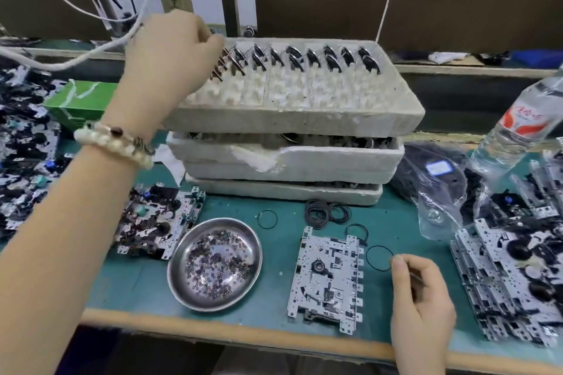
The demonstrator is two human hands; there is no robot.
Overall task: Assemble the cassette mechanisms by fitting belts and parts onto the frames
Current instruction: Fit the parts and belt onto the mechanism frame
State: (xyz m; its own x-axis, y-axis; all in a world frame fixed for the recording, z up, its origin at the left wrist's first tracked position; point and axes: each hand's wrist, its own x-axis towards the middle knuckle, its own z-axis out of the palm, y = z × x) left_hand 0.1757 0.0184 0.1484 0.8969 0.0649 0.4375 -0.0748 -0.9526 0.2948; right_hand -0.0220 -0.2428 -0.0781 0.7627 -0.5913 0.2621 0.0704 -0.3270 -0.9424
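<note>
Far beyond the right hand's fingers [399,263], at the back of the green counter [274,301], stands a stack of white foam trays [289,119], long side facing the person. The top one carries rows of dark flywheels [304,58] standing on edge, thin shafts slanting up to the right. The left hand [170,49] reaches up on an extended forearm, a beaded bracelet [115,140] at the wrist, its fingers [213,42] curled over the flywheels at the tray's far left corner; whether they grip one I cannot tell. Just left of the right fingers lies the frame [329,277], flat, its long axis running from the near edge toward the trays: a pale stamped metal plate with tabs down its right side and a dark hub near the middle. Farther left sits a round steel dish [175,271] of tiny washers [216,262]. The right hand [420,292] rests low, knuckles curled, thumb and forefinger pinching a thin black belt [367,258], a loop lying flat between frame and fingers.
</note>
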